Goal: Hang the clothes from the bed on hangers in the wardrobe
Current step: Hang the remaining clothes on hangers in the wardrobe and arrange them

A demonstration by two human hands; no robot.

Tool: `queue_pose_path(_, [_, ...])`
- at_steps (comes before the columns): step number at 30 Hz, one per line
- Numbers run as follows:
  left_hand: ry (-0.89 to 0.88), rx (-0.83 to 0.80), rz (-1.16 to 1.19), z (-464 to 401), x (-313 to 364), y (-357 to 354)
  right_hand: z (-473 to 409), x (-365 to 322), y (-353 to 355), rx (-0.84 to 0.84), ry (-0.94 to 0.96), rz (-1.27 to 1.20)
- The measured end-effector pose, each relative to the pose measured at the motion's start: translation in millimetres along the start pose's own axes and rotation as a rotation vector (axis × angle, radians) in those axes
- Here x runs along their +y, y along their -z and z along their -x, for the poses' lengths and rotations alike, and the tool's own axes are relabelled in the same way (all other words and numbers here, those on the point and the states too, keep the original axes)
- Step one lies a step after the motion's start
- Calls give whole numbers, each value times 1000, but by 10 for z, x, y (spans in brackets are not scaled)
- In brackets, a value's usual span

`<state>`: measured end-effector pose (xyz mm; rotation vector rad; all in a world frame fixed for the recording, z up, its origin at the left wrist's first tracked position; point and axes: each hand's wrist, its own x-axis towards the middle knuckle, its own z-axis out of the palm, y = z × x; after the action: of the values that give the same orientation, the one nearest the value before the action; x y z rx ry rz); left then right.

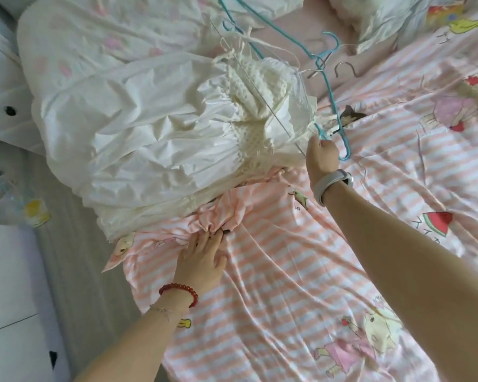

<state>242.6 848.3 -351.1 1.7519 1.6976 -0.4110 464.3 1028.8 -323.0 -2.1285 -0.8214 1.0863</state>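
Pink-striped bedsheet point(301, 257) lay under a white dress point(149, 128); the right hand point(322, 157) gripped a blue hanger point(332, 104) at its edge, while left hand point(203, 259) fingers pressed flat on the sheet.

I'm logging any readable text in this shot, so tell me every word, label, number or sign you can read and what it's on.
None can be read for certain.
Dark handwritten-style marks on the pink striped sheet, beside the watermelon print: too blurred to read.
Similar marks near the yellow cartoon print at the top right: too blurred.
White dress, blue hanger, wristband on the right hand: no text visible.
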Motion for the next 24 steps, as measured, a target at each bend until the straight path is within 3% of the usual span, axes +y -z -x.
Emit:
queue_pose_path(3, [0,-68,35,-1,-31,31,-16,-56,43,62,145,-5])
queue_pose_path(6, [-9,-95,45,25,-35,104,-75,-163,-10,-51,230,-17])
queue_pose_path(12, [-32,-40,24,77,4,109,-198,-372,-143,-283,-43,-145])
queue_pose_path(20, [17,-46,150,155,40,206,-48,-220,-151,-19,199,35])
queue_pose_path(24, [25,98,303,231,59,572,205,-151,71,59,350,41])
